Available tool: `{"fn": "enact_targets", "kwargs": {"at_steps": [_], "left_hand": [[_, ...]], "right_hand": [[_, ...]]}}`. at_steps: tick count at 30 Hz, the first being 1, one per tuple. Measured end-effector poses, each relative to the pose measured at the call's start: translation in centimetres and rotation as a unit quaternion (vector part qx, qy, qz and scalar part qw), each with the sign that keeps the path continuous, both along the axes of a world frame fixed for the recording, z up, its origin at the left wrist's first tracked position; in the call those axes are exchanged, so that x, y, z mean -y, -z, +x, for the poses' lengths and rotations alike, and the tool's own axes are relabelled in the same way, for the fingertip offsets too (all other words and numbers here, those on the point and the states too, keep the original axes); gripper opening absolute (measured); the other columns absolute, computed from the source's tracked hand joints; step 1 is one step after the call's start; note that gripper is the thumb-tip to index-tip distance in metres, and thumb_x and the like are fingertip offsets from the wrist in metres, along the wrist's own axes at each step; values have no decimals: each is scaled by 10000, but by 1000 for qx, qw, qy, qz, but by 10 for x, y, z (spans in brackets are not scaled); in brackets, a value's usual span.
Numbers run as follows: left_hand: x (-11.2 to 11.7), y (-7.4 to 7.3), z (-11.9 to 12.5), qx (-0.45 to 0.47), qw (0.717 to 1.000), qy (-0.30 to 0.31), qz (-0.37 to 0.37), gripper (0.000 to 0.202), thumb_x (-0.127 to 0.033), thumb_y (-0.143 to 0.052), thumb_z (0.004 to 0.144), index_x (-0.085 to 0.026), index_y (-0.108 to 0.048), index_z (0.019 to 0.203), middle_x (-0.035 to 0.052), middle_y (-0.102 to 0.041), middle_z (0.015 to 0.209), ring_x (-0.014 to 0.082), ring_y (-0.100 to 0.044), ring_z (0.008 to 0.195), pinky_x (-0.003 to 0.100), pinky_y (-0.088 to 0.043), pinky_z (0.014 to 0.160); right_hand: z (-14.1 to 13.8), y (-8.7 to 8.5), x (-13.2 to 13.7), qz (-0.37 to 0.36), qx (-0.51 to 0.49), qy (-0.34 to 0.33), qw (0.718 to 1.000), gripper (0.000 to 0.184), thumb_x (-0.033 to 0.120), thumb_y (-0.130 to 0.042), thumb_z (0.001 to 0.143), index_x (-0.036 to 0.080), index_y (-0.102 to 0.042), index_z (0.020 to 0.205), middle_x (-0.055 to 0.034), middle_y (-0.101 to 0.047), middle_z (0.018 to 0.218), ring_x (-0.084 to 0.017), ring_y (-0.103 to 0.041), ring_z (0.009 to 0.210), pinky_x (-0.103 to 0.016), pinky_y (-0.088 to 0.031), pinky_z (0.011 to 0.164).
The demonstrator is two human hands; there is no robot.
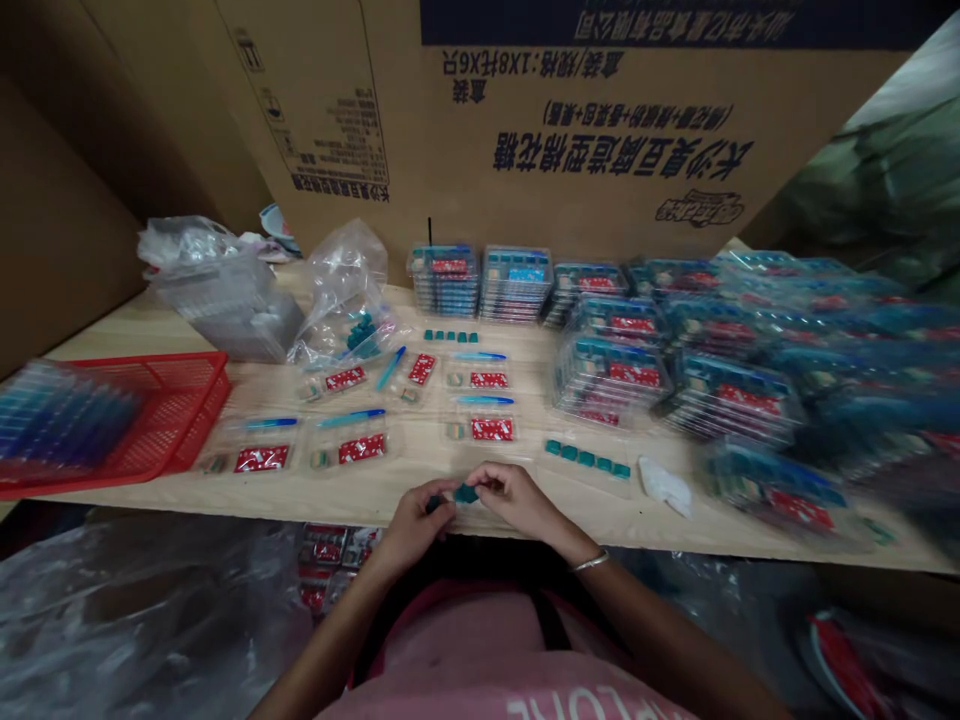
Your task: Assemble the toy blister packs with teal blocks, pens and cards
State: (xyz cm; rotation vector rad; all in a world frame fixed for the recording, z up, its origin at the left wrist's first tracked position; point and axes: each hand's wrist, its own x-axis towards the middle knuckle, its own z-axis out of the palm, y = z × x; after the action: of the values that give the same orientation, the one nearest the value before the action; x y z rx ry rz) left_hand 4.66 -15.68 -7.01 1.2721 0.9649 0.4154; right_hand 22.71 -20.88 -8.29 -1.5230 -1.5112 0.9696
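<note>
Near the front edge of the table, my left hand and my right hand are close together. My right fingers pinch a small dark-teal block. Another dark piece shows within the curled fingers of my left hand, partly hidden by them. To the right, a row of similar teal blocks lies in a clear tray. Beyond my hands, clear trays each hold a red packet with white marks and a blue stick.
A red basket with blurred blue packs stands left. Clear empty trays and a plastic bag with teal blocks sit behind. Filled tray stacks crowd the right, near crumpled white tissue. A large carton closes the back.
</note>
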Motion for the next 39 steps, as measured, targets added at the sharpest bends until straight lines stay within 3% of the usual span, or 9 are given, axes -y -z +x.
{"fn": "enact_targets", "kwargs": {"at_steps": [5,9,15,20,27,34,39], "left_hand": [[-1,4,3,-64,997,24,40,368,-259,-567,672,-98,-656,991,-63,-504,524,75,-432,375,207,-343,383],[-2,6,3,-65,997,21,43,363,-259,-557,679,-99,-651,990,-65,-497,528,71,-425,372,202,-349,369],[-3,11,5,-51,998,15,32,359,-272,-575,674,-101,-645,982,-71,-486,502,74,-424,360,201,-358,357],[-2,11,5,-52,998,2,21,377,-269,-576,673,-89,-635,998,-81,-473,484,69,-420,352,197,-358,359],[-3,12,3,-50,998,4,28,387,-295,-577,686,-86,-630,1008,-73,-498,500,68,-435,354,198,-361,369],[-3,15,4,-57,998,8,31,398,-302,-577,685,-90,-625,1018,-67,-511,514,80,-455,364,209,-371,371],[-2,4,3,-48,999,-10,3,411,-385,-631,675,-115,-628,985,-66,-524,526,78,-454,382,213,-357,400]], "right_hand": [[7,-1,1,61,141,21,988,252,5,-496,695,176,-630,821,-32,-622,796,-166,-569,759,-278,-438,706],[13,-9,4,79,137,-22,987,381,-27,-479,677,190,-610,962,-37,-612,910,-162,-567,835,-269,-440,745],[13,-11,6,81,104,-50,990,162,64,-554,773,191,-617,850,-12,-572,826,-145,-552,772,-252,-428,695],[12,-6,15,83,95,-66,990,161,92,-572,798,205,-609,907,-10,-559,841,-136,-544,752,-245,-432,679],[17,7,22,77,16,-23,997,58,148,-585,808,191,-605,841,-12,-601,800,-135,-572,741,-243,-447,676],[16,7,19,87,57,-39,994,40,150,-604,821,190,-602,817,-5,-597,783,-133,-571,731,-234,-436,670],[7,-1,17,118,189,-84,971,54,155,-593,844,188,-578,804,-20,-578,794,-150,-539,747,-252,-426,679]]}}
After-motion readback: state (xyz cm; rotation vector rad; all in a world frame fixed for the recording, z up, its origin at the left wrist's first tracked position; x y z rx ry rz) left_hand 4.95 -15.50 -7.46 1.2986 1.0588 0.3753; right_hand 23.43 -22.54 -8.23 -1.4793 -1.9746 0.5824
